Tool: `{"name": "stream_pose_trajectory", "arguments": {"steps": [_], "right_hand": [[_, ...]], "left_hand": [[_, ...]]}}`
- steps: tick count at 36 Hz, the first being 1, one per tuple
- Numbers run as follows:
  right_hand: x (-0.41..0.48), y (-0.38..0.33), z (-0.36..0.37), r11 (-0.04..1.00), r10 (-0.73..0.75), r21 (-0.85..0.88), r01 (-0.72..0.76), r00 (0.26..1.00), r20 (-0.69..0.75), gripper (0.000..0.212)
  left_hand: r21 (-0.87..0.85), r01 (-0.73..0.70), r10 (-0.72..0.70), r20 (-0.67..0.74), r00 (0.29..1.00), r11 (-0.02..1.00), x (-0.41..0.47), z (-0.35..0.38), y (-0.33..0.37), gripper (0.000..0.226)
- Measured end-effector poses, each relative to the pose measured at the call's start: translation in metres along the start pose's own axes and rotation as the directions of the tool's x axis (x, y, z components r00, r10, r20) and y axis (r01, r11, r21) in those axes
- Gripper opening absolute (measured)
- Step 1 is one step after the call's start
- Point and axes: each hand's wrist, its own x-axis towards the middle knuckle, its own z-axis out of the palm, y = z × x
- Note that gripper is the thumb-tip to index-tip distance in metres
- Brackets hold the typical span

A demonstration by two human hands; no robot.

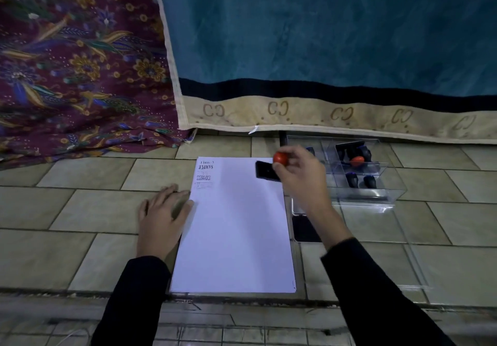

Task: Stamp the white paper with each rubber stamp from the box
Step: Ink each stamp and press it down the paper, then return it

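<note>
A white paper (236, 227) lies on the tiled floor, with three stamped marks near its far left corner (205, 175). My right hand (298, 173) is closed around a rubber stamp (269, 169) with a red knob and a black base, held tilted above the paper's far right part. Flat on the floor, my left hand (161, 211) has its fingers spread and its fingertips touching the paper's left edge. A clear plastic box (376, 195) stands to the right of the paper. Inside it are several stamps, one with an orange knob (357, 160) and others with dark blue knobs (352, 179).
A black ink pad (305, 228) lies in a clear tray just right of the paper, partly under my right forearm. A blue and beige cloth (322, 50) and a purple floral fabric (75, 63) hang at the back. A floor step edge (242, 298) runs near me.
</note>
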Motion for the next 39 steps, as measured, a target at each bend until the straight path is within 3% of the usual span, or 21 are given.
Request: {"name": "stream_pose_trajectory", "arguments": {"steps": [4,7,10,13,19,23,39], "right_hand": [[-0.033,0.015,-0.039,0.991,-0.045,-0.125,0.047,0.999,0.016,0.025],[-0.053,0.026,-0.06,0.969,-0.09,-0.227,0.099,0.995,0.048,0.026],[-0.065,0.034,-0.07,0.949,-0.121,-0.285,0.135,0.99,0.066,0.026],[-0.069,0.04,-0.075,0.938,-0.151,-0.304,0.168,0.985,0.081,0.025],[-0.075,0.045,-0.075,0.922,-0.177,-0.331,0.204,0.978,0.108,0.027],[-0.077,0.045,-0.075,0.92,-0.186,-0.325,0.218,0.974,0.127,0.027],[-0.08,0.034,-0.077,0.914,-0.183,-0.334,0.23,0.969,0.166,0.027]], "left_hand": [[-0.211,0.082,-0.073,0.051,0.996,0.974,0.004,-0.006,0.0,0.039],[-0.426,0.195,-0.152,0.133,0.979,0.884,0.011,-0.014,0.012,0.045],[-0.474,0.08,-0.042,0.091,0.995,0.877,0.011,-0.013,0.043,0.032],[-0.322,-0.093,0.112,0.041,0.993,0.942,0.0,0.007,0.081,0.041],[-0.179,-0.378,0.41,0.205,0.889,0.908,-0.042,0.05,0.147,0.068],[-0.155,-0.41,0.437,0.232,0.869,0.899,-0.051,0.069,0.155,0.074],[-0.153,-0.397,0.419,0.16,0.894,0.905,-0.051,0.083,0.155,0.058]]}}
